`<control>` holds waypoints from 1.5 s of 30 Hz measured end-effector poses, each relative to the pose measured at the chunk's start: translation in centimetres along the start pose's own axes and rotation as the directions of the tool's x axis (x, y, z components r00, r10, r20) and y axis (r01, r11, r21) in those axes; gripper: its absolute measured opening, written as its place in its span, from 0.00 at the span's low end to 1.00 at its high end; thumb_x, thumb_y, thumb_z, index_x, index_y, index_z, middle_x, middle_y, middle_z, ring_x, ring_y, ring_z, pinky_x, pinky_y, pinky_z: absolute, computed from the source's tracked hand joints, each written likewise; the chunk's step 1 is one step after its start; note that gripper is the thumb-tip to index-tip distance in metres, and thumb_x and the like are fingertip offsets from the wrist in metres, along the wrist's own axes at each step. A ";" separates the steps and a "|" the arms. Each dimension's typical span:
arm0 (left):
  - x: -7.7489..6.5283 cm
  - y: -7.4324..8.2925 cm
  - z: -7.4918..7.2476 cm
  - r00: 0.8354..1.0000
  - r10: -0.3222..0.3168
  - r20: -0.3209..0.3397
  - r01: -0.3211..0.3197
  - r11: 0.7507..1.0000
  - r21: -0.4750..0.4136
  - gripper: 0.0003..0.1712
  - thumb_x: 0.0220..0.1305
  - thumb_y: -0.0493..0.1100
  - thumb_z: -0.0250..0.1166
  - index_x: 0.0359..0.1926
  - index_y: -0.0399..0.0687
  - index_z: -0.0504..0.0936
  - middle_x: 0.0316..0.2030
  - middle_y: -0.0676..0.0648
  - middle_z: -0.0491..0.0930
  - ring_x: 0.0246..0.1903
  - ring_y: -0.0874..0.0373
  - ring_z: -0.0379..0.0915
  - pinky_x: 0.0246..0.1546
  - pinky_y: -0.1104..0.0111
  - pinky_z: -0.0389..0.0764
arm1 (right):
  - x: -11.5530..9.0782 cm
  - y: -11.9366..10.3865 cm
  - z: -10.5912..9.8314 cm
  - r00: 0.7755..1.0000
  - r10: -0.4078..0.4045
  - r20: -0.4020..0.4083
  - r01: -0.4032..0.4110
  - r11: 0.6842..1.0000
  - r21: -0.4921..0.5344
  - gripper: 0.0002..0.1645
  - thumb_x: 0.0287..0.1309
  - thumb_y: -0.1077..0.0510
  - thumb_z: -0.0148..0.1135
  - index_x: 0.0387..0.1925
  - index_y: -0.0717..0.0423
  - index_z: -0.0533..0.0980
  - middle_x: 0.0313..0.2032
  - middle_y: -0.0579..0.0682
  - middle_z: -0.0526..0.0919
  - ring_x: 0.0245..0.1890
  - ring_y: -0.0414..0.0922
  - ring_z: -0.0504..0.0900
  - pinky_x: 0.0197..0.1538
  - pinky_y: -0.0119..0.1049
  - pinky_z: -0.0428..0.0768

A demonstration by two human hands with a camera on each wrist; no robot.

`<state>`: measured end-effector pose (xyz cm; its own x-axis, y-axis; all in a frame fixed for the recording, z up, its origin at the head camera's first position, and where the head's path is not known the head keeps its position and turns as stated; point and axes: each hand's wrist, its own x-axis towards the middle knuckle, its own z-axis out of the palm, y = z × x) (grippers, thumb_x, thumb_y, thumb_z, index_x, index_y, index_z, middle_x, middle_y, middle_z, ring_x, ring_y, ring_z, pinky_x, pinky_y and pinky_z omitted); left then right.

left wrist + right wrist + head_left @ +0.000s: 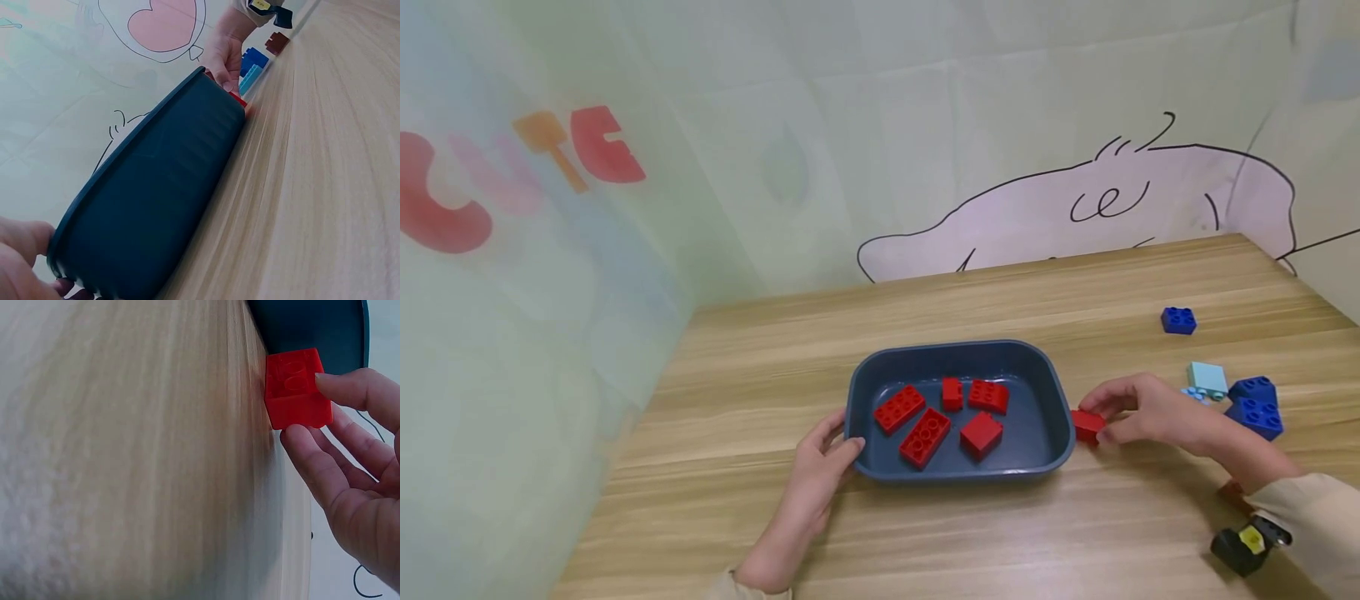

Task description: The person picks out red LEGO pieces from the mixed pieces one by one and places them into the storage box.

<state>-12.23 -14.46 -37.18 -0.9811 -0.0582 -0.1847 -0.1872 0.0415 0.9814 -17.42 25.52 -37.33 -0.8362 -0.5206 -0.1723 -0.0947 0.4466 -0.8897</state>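
A dark blue tray [955, 477] stands on the wooden table with several red toy bricks [925, 437] lying inside. At its left end my left hand [820, 467] grips the rim, thumb over the edge and fingers against the outer wall. Just outside the tray's right end, my right hand [1150, 414] pinches another red brick [1087, 426]. In the right wrist view, that red brick [297, 390] sits low by the table between thumb and fingers, close to the tray wall.
Blue bricks [1255, 408] and a light blue brick [1207, 378] lie beyond the right wrist. Farther back is a single blue brick [1178, 321]. A black device with a yellow patch [1251, 540] is by the right sleeve. A printed curtain [850, 167] borders the table's back and left.
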 end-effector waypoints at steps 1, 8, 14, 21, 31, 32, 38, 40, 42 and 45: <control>0.0 0.0 0.0 1.000 0.001 0.002 -0.001 1.000 0.001 0.29 0.60 0.31 0.54 0.63 0.31 0.63 0.61 0.33 0.65 0.53 0.45 0.70 0.41 0.66 0.79 | 0.0 0.0 0.0 1.000 -0.004 0.001 0.004 1.000 0.003 0.23 0.48 0.64 0.66 0.47 0.70 0.74 0.40 0.56 0.81 0.38 0.48 0.78 0.40 0.33 0.79; -0.1 0.0 0.0 1.000 -0.001 0.008 0.001 1.000 -0.006 0.29 0.60 0.32 0.54 0.64 0.31 0.62 0.61 0.33 0.64 0.54 0.45 0.70 0.43 0.64 0.79 | 0.1 0.2 0.0 1.000 0.013 -0.019 -0.013 1.000 -0.001 0.22 0.47 0.65 0.66 0.46 0.69 0.75 0.39 0.55 0.81 0.38 0.48 0.77 0.40 0.33 0.79; 0.0 0.0 -0.1 1.000 0.002 0.008 -0.002 1.000 -0.001 0.29 0.60 0.32 0.54 0.64 0.31 0.63 0.61 0.33 0.65 0.53 0.45 0.70 0.42 0.65 0.79 | 0.0 0.2 -0.1 0.998 0.037 -0.048 -0.038 0.999 -0.009 0.23 0.46 0.66 0.66 0.47 0.68 0.75 0.41 0.56 0.80 0.41 0.50 0.75 0.41 0.35 0.78; 0.1 -0.1 -0.1 1.000 0.010 0.008 -0.009 1.000 -0.013 0.29 0.60 0.31 0.54 0.63 0.30 0.63 0.60 0.33 0.65 0.53 0.46 0.71 0.41 0.66 0.79 | -0.6 -0.5 -1.2 0.989 0.060 -0.133 -0.071 0.995 -0.077 0.24 0.48 0.63 0.65 0.50 0.66 0.74 0.43 0.55 0.79 0.42 0.50 0.73 0.42 0.39 0.75; 0.1 -0.1 -0.1 1.000 0.010 -0.001 -0.010 1.000 -0.011 0.29 0.59 0.31 0.54 0.63 0.31 0.63 0.60 0.33 0.65 0.52 0.46 0.72 0.38 0.68 0.79 | -0.7 -2.8 -3.0 0.977 -0.013 -0.213 -0.030 0.980 -0.198 0.25 0.47 0.62 0.68 0.49 0.67 0.75 0.42 0.56 0.80 0.40 0.46 0.76 0.39 0.33 0.78; 0.1 -0.1 -0.1 1.000 0.010 -0.001 -0.010 1.000 -0.012 0.29 0.59 0.31 0.54 0.63 0.31 0.63 0.60 0.33 0.65 0.52 0.46 0.72 0.38 0.68 0.79 | -0.6 -3.0 -3.1 0.975 -0.017 -0.219 -0.030 0.978 -0.206 0.25 0.47 0.62 0.68 0.49 0.67 0.76 0.42 0.56 0.81 0.40 0.47 0.76 0.38 0.33 0.78; 0.1 0.0 -0.1 1.000 0.012 0.007 -0.012 1.000 -0.013 0.29 0.59 0.31 0.54 0.63 0.30 0.63 0.60 0.33 0.65 0.51 0.47 0.72 0.39 0.68 0.80 | -0.4 -4.4 -3.7 0.972 -0.024 -0.235 -0.028 0.977 -0.213 0.25 0.46 0.64 0.69 0.49 0.66 0.76 0.42 0.57 0.80 0.40 0.49 0.76 0.37 0.34 0.79; 0.0 0.0 -0.1 1.000 0.014 0.009 -0.014 1.000 -0.013 0.29 0.59 0.31 0.54 0.63 0.30 0.63 0.60 0.33 0.65 0.51 0.47 0.72 0.39 0.68 0.80 | -0.3 -4.7 -3.8 0.973 -0.034 -0.228 -0.018 0.975 -0.222 0.25 0.46 0.64 0.69 0.49 0.66 0.76 0.42 0.57 0.80 0.40 0.48 0.76 0.37 0.34 0.79; 0.0 0.0 -0.1 1.000 0.016 0.009 -0.016 1.000 -0.013 0.29 0.59 0.31 0.54 0.63 0.30 0.63 0.60 0.33 0.65 0.51 0.47 0.72 0.39 0.68 0.79 | -0.2 -5.0 -3.9 0.975 -0.036 -0.218 -0.015 0.973 -0.229 0.25 0.46 0.63 0.69 0.48 0.66 0.76 0.42 0.56 0.81 0.40 0.48 0.76 0.37 0.34 0.79; 0.0 0.0 -0.1 1.000 0.017 0.007 -0.017 1.000 -0.013 0.29 0.59 0.31 0.54 0.63 0.30 0.63 0.60 0.33 0.65 0.52 0.47 0.72 0.39 0.68 0.79 | 0.1 -5.4 -3.9 0.982 -0.034 -0.188 -0.008 0.976 -0.220 0.25 0.46 0.62 0.70 0.48 0.66 0.76 0.42 0.56 0.81 0.41 0.49 0.77 0.38 0.34 0.80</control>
<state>-12.24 -14.55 -37.20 -0.9845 -0.0502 -0.1681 -0.1697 0.0291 0.9851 -19.06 25.89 -30.85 -0.9190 -0.3897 -0.0594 -0.2042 0.5996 -0.7738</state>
